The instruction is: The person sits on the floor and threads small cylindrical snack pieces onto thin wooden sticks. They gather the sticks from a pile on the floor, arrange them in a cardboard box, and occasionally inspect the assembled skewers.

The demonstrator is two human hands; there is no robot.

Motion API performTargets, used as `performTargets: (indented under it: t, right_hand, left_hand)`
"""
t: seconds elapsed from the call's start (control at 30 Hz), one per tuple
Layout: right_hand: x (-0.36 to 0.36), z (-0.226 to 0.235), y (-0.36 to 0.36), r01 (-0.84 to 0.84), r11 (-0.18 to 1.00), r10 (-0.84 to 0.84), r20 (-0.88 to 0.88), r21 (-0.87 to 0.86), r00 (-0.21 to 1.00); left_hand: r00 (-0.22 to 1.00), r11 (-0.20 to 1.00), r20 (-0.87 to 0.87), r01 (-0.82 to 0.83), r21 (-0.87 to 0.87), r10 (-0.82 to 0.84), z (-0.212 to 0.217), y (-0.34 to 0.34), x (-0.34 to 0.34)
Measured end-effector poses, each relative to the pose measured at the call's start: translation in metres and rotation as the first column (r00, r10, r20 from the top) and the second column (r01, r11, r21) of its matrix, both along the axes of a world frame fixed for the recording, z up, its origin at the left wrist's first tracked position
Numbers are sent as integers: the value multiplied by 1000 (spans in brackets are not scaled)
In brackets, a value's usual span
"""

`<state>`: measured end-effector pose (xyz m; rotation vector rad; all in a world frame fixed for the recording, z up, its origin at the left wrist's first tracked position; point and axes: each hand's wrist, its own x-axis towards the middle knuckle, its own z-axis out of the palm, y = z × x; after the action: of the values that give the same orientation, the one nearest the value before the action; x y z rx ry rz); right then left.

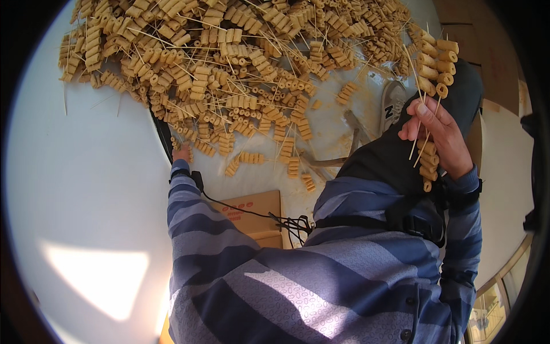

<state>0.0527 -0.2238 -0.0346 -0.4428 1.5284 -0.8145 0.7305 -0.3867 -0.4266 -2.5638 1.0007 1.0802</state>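
Skewers [428, 62] in right hand [444, 135], fingers closed on the sticks; at least three there, overlap hides an exact count; left hand [182, 152] at near edge of pile [240, 54], can't tell if gripping; looks like gathering step; next move calls for freeing one stick without dragging neighbours; pile uncountable; one shoe [393, 106] right of it; cable [246, 210] strands tangled, uncountable.
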Motion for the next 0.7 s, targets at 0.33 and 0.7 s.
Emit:
performTargets:
  t: [0.33,0.7]
  right_hand:
    - [0,4,-1,-3,1000,3,-17,9,1000]
    - [-4,8,1,-33,999,33,1,-33,999]
  left_hand:
    - [959,917,10,268,294,-283,-33,7,8]
    - [996,994,49,74,79,-78,-26,20,-20]
